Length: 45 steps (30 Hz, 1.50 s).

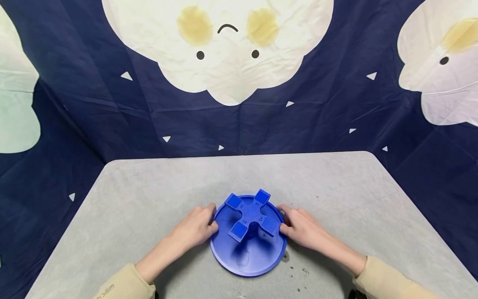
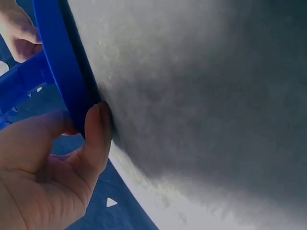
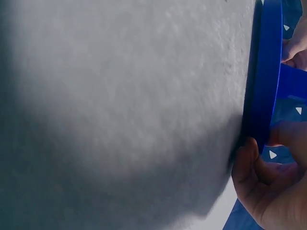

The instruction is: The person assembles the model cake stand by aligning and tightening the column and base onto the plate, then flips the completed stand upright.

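Observation:
A blue round base (image 1: 228,253) with a raised rim lies on the grey table. From its middle rises a short post topped by a blue four-armed cross (image 1: 251,212), whose arms have square ends and small embossed numbers. My left hand (image 1: 196,224) pinches the left rim, thumb on top and fingers at the outer edge, as the left wrist view shows on the hand (image 2: 57,163). On the opposite side, my right hand (image 1: 304,227) grips the right rim the same way; in the right wrist view the fingertips (image 3: 247,148) sit low against the edge near the tabletop.
The grey table (image 1: 157,187) has rounded far corners. Small dark spots (image 1: 298,290) mark its surface right of the base. A dark blue cloth (image 1: 112,116) with white clouds and triangles hangs behind and at both sides.

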Available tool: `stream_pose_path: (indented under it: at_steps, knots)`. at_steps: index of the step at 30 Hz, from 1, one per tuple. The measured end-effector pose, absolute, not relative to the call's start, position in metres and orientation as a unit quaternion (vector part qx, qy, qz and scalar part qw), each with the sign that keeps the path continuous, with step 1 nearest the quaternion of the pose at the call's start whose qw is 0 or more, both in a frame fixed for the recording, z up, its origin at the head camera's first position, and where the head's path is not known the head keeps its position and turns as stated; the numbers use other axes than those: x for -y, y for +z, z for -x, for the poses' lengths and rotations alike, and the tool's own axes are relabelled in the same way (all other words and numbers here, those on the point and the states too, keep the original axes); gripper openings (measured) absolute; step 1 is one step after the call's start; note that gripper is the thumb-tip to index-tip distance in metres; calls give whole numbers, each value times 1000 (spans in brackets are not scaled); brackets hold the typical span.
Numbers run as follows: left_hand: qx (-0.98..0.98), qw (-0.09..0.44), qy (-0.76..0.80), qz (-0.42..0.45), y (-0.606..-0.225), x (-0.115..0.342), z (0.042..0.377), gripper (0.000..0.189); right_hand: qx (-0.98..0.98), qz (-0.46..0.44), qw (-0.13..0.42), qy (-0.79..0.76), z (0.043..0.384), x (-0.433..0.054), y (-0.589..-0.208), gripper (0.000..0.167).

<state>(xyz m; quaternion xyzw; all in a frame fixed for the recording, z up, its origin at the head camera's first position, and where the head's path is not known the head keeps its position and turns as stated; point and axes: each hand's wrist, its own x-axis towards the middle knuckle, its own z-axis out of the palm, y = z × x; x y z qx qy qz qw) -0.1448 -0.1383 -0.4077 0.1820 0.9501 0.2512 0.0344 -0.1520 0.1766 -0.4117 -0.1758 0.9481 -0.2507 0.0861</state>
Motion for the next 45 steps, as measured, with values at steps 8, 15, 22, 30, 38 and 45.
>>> stream_pose_path:
  at_steps: [8,15,22,30,38,45]
  knots:
    - [-943,27,266,-196,-393,136,150,13,-953,211,40,-216,157,-181,-396,52]
    - [-942,49,285,-170,-374,135,156,9,-949,224,18,-220,161,-186,-381,51]
    - [-930,78,333,-138,-358,136,161,21,-922,205,69,-320,168,-190,-363,52]
    - [-904,121,393,-119,-347,141,173,38,-848,170,133,-484,179,-198,-352,59]
    - [-832,168,513,-128,-343,150,186,39,-805,155,159,-550,188,-205,-345,58]
    - [-799,163,553,-169,-339,154,196,33,-802,159,127,-562,194,-210,-340,53]
